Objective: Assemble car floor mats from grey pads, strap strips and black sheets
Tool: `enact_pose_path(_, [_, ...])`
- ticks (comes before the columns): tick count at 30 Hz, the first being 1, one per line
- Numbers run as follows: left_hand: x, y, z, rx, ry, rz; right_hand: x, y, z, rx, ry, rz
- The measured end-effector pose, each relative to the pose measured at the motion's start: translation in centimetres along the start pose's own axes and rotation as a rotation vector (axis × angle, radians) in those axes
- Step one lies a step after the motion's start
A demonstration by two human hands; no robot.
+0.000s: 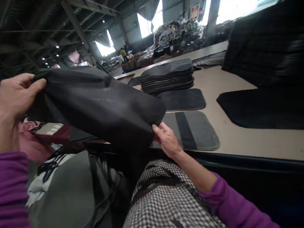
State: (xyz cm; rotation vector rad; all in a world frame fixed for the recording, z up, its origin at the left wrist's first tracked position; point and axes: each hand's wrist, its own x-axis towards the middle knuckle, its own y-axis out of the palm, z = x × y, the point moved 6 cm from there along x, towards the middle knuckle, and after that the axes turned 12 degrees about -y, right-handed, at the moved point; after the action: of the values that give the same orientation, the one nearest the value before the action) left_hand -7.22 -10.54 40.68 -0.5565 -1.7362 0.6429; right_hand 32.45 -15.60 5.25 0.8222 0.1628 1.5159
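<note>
A dark, flexible sheet with rounded ends [105,104], perhaps leather, is stretched in the air between my hands. At its upper left corner my left hand [19,93] pinches the edge between thumb and fingers. My right hand [167,139] grips the lower right edge, close to the table. Just beyond it lies a clear rounded template [202,129] with a dark strip [185,130] across it. Behind the template is a flat black piece [185,99], and a neat stack of similar black pieces [167,77] stands past that.
The tan table [238,127] runs off to the right, carrying another black piece [271,109] and a large dark pile [274,46]. Grey-green sheets [66,196] hang low on my left. Far back, a person [123,54] stands near heaped material [177,33].
</note>
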Motion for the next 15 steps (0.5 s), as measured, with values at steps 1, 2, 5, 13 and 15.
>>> enact_pose_path(1, [0.4,-0.8,-0.2,0.002,-0.003,0.03,-0.3,0.7,-0.3,0.019,0.008,0.02])
enact_pose_path(2, [0.6,-1.5,-0.4,0.006,0.0,0.065,-0.6,1.4,-0.5,0.043,0.015,0.033])
enact_pose_path(5, [0.7,-3.2,-1.8,0.024,0.054,0.187,-1.4,3.2,-0.8,0.13,0.05,0.056])
enact_pose_path(13, [1.1,-5.6,-4.2,-0.122,0.125,0.311,-2.2,6.7,-1.8,0.305,0.195,0.102])
enact_pose_path(15, [1.9,-4.6,-3.4,-0.092,0.126,0.322,-2.3,7.0,-2.4,0.33,0.212,0.106])
